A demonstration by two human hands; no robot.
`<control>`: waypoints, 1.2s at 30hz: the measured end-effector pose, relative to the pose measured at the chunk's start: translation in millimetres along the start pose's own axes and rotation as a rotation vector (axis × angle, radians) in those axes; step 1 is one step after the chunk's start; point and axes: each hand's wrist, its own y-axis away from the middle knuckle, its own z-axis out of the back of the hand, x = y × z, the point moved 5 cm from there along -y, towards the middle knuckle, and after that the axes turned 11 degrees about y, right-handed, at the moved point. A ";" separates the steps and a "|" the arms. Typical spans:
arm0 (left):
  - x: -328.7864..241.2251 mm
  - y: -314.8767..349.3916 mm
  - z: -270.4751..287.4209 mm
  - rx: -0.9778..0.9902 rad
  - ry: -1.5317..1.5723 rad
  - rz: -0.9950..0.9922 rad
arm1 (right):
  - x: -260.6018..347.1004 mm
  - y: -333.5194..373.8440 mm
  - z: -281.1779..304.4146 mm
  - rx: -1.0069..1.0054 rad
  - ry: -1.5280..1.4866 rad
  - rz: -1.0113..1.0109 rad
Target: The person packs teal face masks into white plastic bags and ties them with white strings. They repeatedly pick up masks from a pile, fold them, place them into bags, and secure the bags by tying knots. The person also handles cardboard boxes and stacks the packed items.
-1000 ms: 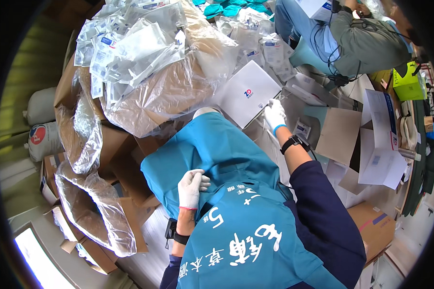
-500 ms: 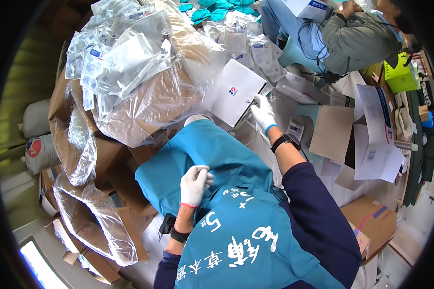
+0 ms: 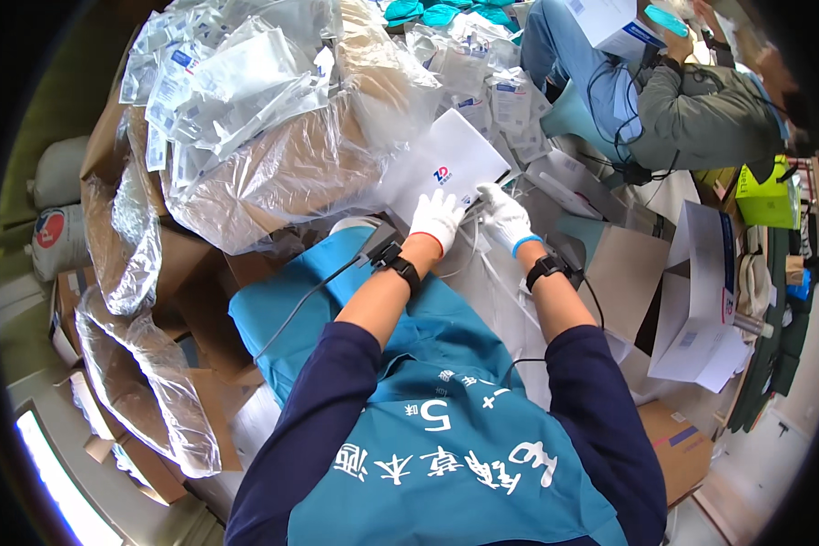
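Observation:
A white cardboard box (image 3: 450, 155) with a small coloured logo lies tilted just beyond my knees. My left hand (image 3: 438, 221), in a white glove, rests with fingers spread on its near edge. Beside it, my right hand (image 3: 506, 218), gloved too, grips the box's near right corner; its fingertips are partly hidden. White straps hang below the hands. A teal apron (image 3: 428, 355) covers my lap.
Clear packets (image 3: 218, 82) are heaped on a plastic-lined carton (image 3: 273, 173) at the left. Open white boxes (image 3: 701, 300) stand at the right. A co-worker in a grey jacket (image 3: 692, 118) sits at the far right, holding a white box (image 3: 614, 27). Teal items (image 3: 446, 13) lie at the back.
My left hand has moved from over my lap, up and right, onto the white box. The right hand stays by its corner. The co-worker now has a teal item in hand.

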 end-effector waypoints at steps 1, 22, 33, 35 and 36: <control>1.7 -7.5 -8.0 0.028 -0.023 0.004 | -2.1 0.8 -2.2 -0.010 -0.024 0.004; 25.5 -42.6 -17.7 -0.073 0.133 0.419 | 13.3 10.6 -26.8 -0.158 -0.624 -0.521; 32.7 -27.6 6.7 -0.118 0.487 0.206 | 29.1 3.4 -14.2 -0.046 -1.209 -0.710; 40.3 -18.5 13.9 -0.374 0.507 0.169 | 24.3 11.9 -27.0 -0.126 -1.291 -0.729; 43.5 -13.5 21.9 -0.475 0.568 0.168 | 11.5 10.8 -39.4 -0.075 -1.140 -0.569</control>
